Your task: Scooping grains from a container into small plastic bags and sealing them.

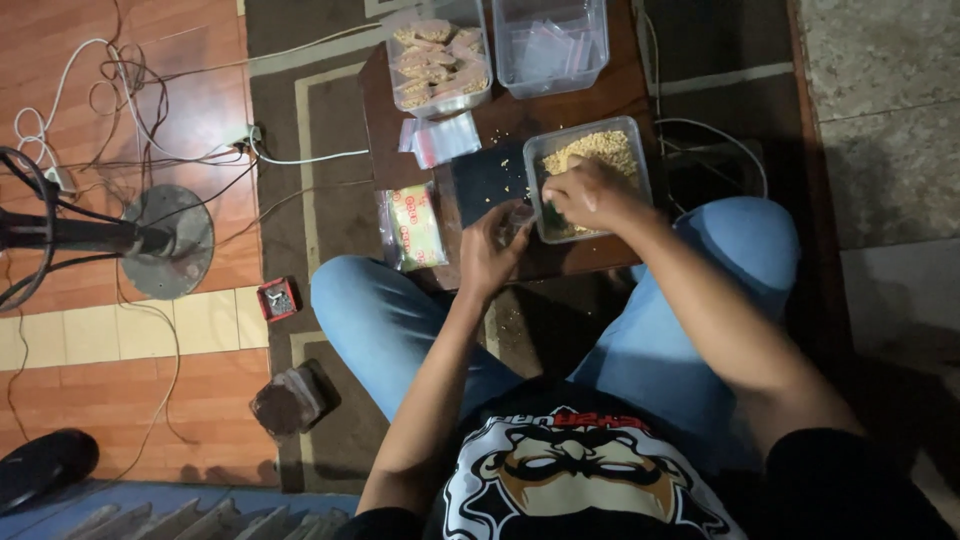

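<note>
Here a small clear bag [516, 222] is pinched in the left hand [488, 255], held just beside the tub of crumbs [590, 150] on the low desk [480, 120] for easy filling; the right hand [588, 192] is curled down into the tub, its grip closed, on what cannot be told

Both hands reach forward, left hand [490, 255] cupped, right hand [590, 192] curled, fingers bent.

Dim, warm indoor light falls from above, brightest on the wooden floor [190, 90] at left, while the lower right sinks into deep shadow and fine detail is soft and grainy.
</note>
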